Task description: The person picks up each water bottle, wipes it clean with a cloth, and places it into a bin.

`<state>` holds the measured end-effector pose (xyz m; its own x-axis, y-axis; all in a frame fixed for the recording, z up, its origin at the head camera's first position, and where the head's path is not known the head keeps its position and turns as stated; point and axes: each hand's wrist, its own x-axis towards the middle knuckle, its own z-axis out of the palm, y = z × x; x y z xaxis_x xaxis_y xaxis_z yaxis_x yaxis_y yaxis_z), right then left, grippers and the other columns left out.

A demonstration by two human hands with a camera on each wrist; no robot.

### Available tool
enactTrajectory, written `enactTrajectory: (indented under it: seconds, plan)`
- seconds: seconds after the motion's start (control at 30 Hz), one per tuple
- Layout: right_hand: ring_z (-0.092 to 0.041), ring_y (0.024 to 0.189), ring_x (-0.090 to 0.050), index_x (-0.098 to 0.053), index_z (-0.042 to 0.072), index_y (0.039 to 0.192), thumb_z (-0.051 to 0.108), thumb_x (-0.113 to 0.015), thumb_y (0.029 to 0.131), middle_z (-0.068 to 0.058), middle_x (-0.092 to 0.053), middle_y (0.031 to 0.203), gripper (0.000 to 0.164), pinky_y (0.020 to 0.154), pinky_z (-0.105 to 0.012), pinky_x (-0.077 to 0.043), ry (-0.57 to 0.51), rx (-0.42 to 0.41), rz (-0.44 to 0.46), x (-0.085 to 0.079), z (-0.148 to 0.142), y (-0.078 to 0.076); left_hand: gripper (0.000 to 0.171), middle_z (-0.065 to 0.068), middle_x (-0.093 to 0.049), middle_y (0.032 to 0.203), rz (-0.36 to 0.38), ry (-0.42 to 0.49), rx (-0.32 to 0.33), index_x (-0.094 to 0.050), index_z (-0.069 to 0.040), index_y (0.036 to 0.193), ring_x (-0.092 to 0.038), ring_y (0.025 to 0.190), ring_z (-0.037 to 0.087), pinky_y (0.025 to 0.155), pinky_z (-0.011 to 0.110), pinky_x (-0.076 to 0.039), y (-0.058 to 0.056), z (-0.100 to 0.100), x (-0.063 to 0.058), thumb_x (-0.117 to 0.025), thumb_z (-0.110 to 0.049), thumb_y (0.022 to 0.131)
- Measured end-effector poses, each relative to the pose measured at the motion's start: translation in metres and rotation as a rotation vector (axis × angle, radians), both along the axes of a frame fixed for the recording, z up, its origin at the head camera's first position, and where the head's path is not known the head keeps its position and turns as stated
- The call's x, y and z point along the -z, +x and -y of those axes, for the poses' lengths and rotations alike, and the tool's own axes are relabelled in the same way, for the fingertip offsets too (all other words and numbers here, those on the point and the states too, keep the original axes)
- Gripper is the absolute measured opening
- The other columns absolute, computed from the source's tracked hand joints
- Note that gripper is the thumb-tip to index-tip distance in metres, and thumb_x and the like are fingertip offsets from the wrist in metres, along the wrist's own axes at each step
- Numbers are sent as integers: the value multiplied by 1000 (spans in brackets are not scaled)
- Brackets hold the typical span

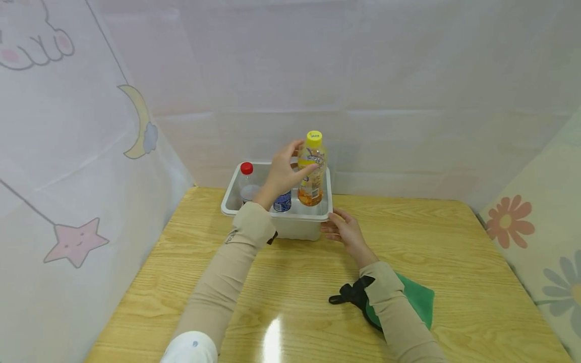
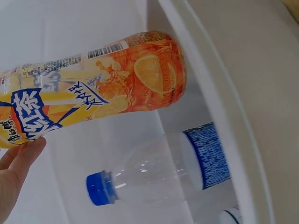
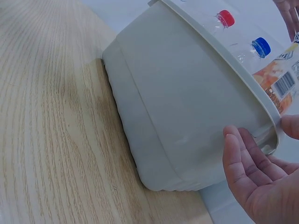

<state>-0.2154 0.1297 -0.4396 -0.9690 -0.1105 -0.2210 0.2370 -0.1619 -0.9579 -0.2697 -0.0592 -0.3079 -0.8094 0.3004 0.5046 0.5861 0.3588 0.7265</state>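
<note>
My left hand (image 1: 284, 169) pinches an iced tea bottle (image 1: 312, 176) with a yellow cap and an orange-and-yellow label. The bottle is upright, its lower end inside a pale grey plastic bin (image 1: 297, 229). In the left wrist view, fingertips lie against the upper part of the iced tea bottle (image 2: 135, 74). My right hand (image 1: 347, 232) holds the bin's near right corner, with the thumb at the rim and the fingers below it. A clear bottle with a red cap (image 1: 246, 169) stands in the bin, beside a blue-capped bottle (image 2: 149, 172) with a blue label.
The bin stands on a wood-grain table (image 1: 290, 282) near the back curtain (image 1: 386, 101). Under the right forearm lies a green cloth (image 1: 417, 300) beside a black strap-like object (image 1: 356, 295). Printed curtains flank both sides.
</note>
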Motion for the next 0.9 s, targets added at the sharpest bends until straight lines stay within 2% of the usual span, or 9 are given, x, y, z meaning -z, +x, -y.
enactTrajectory:
  seconds: [0.13, 0.4, 0.6, 0.9]
  plan:
    - [-17, 76, -67, -29, 1, 140, 21, -50, 95, -16, -66, 98, 54, 66, -30, -55, -8, 0, -6, 2, -1, -1, 63, 18, -51, 115, -7, -10, -19, -38, -1, 135, -54, 102, 27, 77, 29, -53, -5, -4, 10, -67, -24, 83]
    - [-17, 75, -67, -32, 1, 139, 20, -49, 95, -8, -68, 87, 51, 66, -29, -55, -2, -7, -21, 2, -2, 0, 63, 15, -48, 121, 7, -94, -116, -39, -3, 135, -48, 109, 24, 82, 31, -51, -11, -8, 37, -65, -30, 84]
    - [-17, 77, -67, -33, 1, 138, 21, -48, 96, -14, -67, 93, 49, 69, -31, -55, 22, -7, -23, 2, -2, 0, 63, 17, -48, 123, 5, -122, -146, -40, -2, 134, -46, 110, 25, 88, 36, -47, -14, -7, 56, -66, -29, 84]
    - [-18, 77, -67, -33, 3, 139, 22, -49, 96, -13, -67, 94, 50, 69, -32, -55, 25, -3, -28, 2, -2, 0, 65, 16, -51, 123, 15, -175, -193, -40, 1, 134, -47, 113, 27, 95, 38, -41, -14, -11, 72, -66, -32, 84]
